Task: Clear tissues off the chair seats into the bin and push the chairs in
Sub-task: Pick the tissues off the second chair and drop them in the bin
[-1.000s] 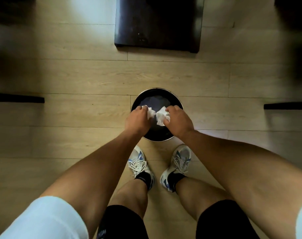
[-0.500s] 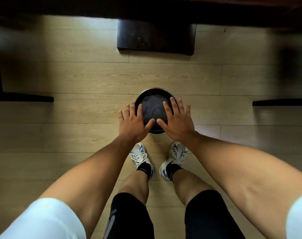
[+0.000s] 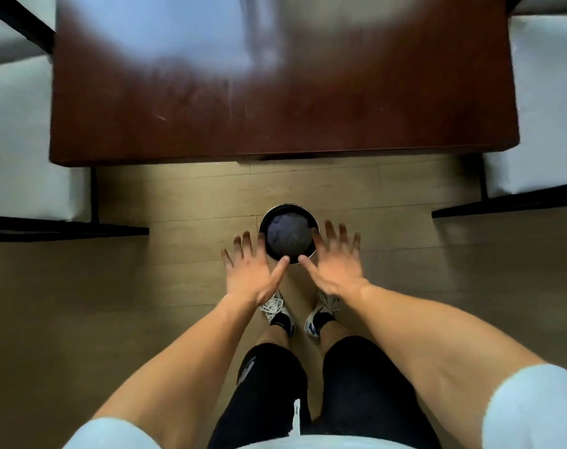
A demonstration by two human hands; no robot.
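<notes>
Head view: left hand (image 3: 248, 275) and right hand (image 3: 335, 267) are both spread flat, fingers splayed, holding nothing, one on each side of the round bin (image 3: 313, 222) on the floor. The bin's dark liner shows a bluish mass, possibly tissue; blur prevents confirmation. White chair seats (image 3: 20, 150) flank the brown table (image 3: 275, 118).

Dim, warm floor (image 3: 81, 319); pale window glare washes glossy table (image 3: 275, 118). Motion blur smears fingers (image 3: 332, 231) and glare streaks. Wide-angle bending at edges.
</notes>
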